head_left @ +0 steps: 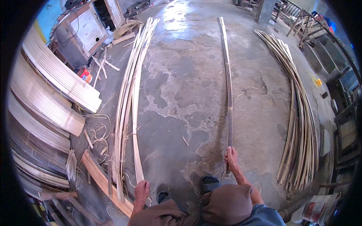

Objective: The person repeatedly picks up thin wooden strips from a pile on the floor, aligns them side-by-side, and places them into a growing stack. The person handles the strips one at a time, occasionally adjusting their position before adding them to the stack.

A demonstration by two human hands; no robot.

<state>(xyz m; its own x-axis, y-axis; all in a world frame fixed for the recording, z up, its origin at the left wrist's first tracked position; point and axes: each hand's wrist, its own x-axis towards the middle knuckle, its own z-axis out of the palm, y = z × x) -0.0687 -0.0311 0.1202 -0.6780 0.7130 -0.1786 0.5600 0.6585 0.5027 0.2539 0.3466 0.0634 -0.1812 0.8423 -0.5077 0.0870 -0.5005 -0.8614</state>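
Note:
My right hand (231, 156) grips the near end of a long thin bamboo strip (227, 71) that lies on the concrete floor and runs straight away from me. My left hand (142, 189) rests on the near ends of a pile of pale split bamboo strips (130, 86) at my left; whether its fingers close on a strip I cannot tell. My knees and two dark sandals (208, 184) show at the bottom, between the hands.
A second pile of darker bamboo strips (299, 116) curves along the right. Stacked bundles of slats (49, 94) fill the left side, with a wooden plank (102, 180) near them. A cabinet (85, 30) and wooden frames (320, 41) stand at the back.

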